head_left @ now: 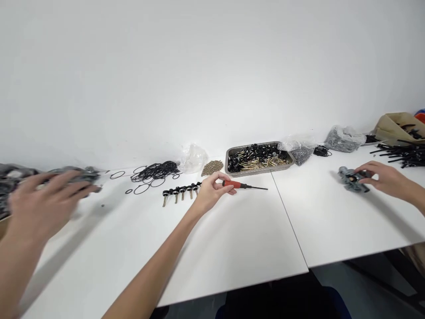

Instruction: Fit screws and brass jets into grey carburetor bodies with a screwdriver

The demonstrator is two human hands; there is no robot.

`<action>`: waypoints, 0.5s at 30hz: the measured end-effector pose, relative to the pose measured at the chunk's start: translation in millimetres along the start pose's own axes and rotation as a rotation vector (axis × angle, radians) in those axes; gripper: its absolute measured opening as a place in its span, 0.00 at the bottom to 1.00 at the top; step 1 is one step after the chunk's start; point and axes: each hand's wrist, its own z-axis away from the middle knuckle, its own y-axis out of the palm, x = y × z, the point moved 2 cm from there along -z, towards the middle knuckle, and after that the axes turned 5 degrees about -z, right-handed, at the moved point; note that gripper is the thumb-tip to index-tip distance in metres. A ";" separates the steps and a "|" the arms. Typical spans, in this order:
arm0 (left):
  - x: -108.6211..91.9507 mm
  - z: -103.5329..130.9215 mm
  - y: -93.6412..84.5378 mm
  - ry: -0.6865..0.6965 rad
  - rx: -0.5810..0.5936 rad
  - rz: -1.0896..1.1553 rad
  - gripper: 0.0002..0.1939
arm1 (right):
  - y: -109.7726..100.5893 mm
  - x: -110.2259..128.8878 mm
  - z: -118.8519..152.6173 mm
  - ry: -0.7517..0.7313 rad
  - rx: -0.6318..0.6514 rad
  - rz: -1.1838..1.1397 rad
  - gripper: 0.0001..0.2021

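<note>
My left hand (214, 191), in the middle of the head view, pinches the red handle of a screwdriver (244, 185). The screwdriver's dark shaft points right, just over the white table. Below that hand's left side runs a row of black-headed parts with brass stems (181, 191). My right hand (381, 178) grips a small grey cast-metal housing (352, 179) at the right; its fingers cover part of it. Another person's hand (43, 201), blurred, hovers at the far left over a pile of grey metal parts (83, 175).
Along the wall lie black rubber rings (156, 172), a clear plastic bag (193, 158), small brass pieces (212, 167), a metal tray (259, 170) of black and brass parts, bagged parts (344, 139), black rods (407, 153) and a tan bin (387, 126). A seam (288, 215) crosses the table.
</note>
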 end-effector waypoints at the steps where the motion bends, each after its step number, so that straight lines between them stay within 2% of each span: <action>1: 11.3 2.6 1.4 0.014 -0.054 -0.111 0.17 | -7.2 -22.9 -5.9 0.031 -0.065 0.043 0.27; 3: 28.8 4.7 4.0 0.062 -0.103 -0.378 0.10 | -18.0 -64.1 -18.2 0.097 -0.147 0.109 0.30; 5: 39.4 3.1 6.3 0.096 -0.063 -0.605 0.04 | -23.9 -95.2 -29.9 0.157 -0.212 0.144 0.32; 7: 39.9 1.9 7.8 0.126 0.000 -0.754 0.08 | -24.6 -109.4 -39.6 0.189 -0.237 0.166 0.34; 8: 34.4 3.8 8.4 0.158 0.004 -0.813 0.10 | -24.3 -108.2 -43.1 0.210 -0.264 0.206 0.35; 9: 24.1 8.7 9.1 0.208 -0.023 -0.863 0.11 | -24.1 -100.8 -45.2 0.224 -0.301 0.266 0.36; 11: -9.8 29.8 10.8 0.359 -0.133 -0.930 0.13 | -25.6 -68.1 -44.1 0.213 -0.411 0.418 0.39; 13: -54.0 64.8 10.2 0.540 -0.234 -0.920 0.14 | -28.4 -20.1 -34.2 0.058 -0.446 0.444 0.42; 15: -91.9 101.9 -1.2 0.661 -0.310 -0.902 0.21 | -33.0 23.7 -11.6 -0.118 -0.419 0.319 0.41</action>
